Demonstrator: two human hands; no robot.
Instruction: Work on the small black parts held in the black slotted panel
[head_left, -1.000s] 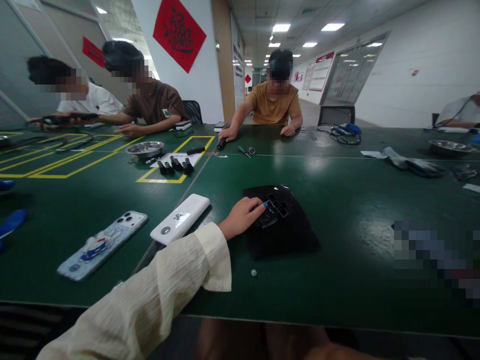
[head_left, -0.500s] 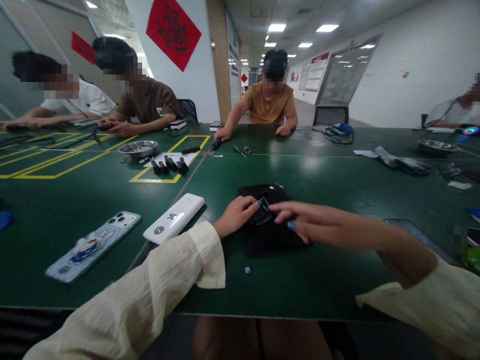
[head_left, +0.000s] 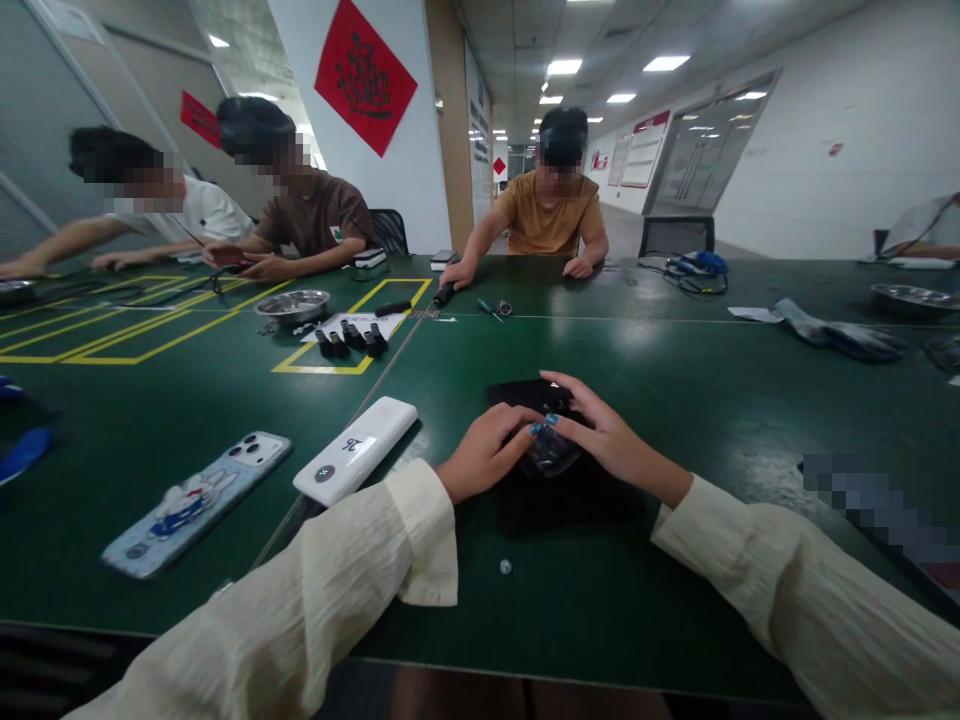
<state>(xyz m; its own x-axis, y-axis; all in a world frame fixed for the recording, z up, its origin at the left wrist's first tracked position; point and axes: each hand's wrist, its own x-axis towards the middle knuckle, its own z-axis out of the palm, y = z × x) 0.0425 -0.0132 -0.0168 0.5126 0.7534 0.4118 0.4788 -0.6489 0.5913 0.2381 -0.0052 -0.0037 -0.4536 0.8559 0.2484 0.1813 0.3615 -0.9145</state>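
Both hands [head_left: 486, 450] [head_left: 611, 440] on black panel [head_left: 574, 505], open tabletop [head_left: 645, 355] beyond its far edge

Surface [head_left: 697, 400] green, yellow lines [head_left: 97, 361] at left toward its far edge. Beyond that edge: white column [head_left: 424, 180] bearing red diamond poster [head_left: 366, 78], dark-backed chair [head_left: 676, 236], white wall [head_left: 862, 90]. Ceiling panels [head_left: 564, 67] lit.

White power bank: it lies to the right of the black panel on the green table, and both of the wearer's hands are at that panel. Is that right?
Not quite: the head view shows the white power bank to the left of the black panel. The rest stands: the left hand and right hand are both at the panel on the green table.
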